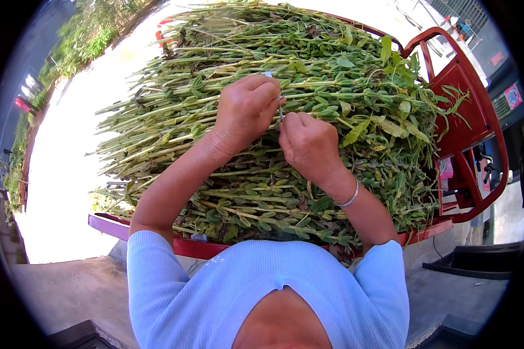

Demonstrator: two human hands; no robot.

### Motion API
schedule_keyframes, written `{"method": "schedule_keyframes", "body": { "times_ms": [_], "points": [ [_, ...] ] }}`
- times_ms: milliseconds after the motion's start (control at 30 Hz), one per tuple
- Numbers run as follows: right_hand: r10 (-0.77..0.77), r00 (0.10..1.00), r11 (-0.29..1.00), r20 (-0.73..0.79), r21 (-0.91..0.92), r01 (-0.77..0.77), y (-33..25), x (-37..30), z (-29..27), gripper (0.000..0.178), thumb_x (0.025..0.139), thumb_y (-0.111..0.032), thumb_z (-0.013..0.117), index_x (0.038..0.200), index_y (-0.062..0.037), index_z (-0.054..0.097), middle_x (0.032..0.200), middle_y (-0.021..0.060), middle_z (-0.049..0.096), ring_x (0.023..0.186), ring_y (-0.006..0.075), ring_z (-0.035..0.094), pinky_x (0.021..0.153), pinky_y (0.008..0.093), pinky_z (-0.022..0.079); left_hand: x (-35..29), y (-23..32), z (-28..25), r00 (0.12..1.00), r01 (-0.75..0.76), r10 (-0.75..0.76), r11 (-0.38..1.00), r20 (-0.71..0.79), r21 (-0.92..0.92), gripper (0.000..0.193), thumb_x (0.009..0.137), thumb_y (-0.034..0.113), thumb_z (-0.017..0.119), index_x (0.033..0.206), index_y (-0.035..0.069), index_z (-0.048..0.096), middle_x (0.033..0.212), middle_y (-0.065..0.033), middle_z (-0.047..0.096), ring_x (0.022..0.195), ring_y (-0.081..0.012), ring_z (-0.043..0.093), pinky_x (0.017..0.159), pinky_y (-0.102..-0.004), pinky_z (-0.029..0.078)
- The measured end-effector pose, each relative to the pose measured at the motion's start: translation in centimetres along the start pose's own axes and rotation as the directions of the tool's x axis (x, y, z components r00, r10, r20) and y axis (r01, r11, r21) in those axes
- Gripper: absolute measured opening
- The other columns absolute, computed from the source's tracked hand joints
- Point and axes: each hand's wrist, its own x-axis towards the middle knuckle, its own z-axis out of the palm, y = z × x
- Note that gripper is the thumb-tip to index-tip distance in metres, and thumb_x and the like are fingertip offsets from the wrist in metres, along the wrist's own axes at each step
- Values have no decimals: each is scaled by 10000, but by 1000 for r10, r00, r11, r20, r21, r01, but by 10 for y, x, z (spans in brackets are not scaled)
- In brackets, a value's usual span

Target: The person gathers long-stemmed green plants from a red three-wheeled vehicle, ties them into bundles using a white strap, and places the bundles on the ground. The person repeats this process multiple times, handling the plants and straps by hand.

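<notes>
A big heap of cut green stalks [239,192] with pods along them, looking like sesame, lies in front of me. Over its middle, my left hand [247,110] and my right hand [311,142] are closed close together, knuckles up. A thin pale strip [281,107], like a tie or cord, runs between my fingers, and a whitish bit of it pokes out above my left hand. Both hands pinch the strip just over the stalks. How it passes around the stalks below is hidden.
The heap rests on a red cart bed [201,249] whose near edge runs in front of my body. At the right stands a red metal frame and panel [468,110]. Concrete ground [70,291] lies below; green shrubs [93,41] grow at the far left.
</notes>
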Motion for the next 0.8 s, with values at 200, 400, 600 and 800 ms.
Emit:
{"method": "schedule_keyframes", "body": {
  "times_ms": [200,400,600,800],
  "points": [
    [-59,997,984,41,-163,65,24,-17,27,118,742,-97,589,693,-78,483,617,58,487,499,229,555,434,333,444,5,-30,17,995,84,-87,995,52,50,148,707,27,708,711,25,560,740,-76,632,634,-252,615,549,-329,477],
    [18,998,987,67,-161,-7,57,55,60,61,755,-118,566,724,-65,562,647,118,600,582,301,615,489,401,484,44,-116,32,990,137,-134,937,-31,321,175,716,140,701,684,40,561,666,-111,578,621,-311,575,558,-405,450],
    [97,987,994,130,-59,-90,73,87,66,149,782,-177,563,718,-44,586,661,147,610,654,343,613,567,450,495,85,-149,51,978,49,-127,910,164,412,147,707,165,686,687,64,581,707,-122,586,719,-343,584,618,-442,464],
    [-22,994,995,107,100,11,68,62,67,129,789,-163,572,749,-45,542,654,142,585,628,342,593,560,447,481,69,-151,54,941,159,-257,909,218,385,162,687,170,701,678,58,585,713,-129,592,745,-345,586,657,-456,463]
  ]
}}
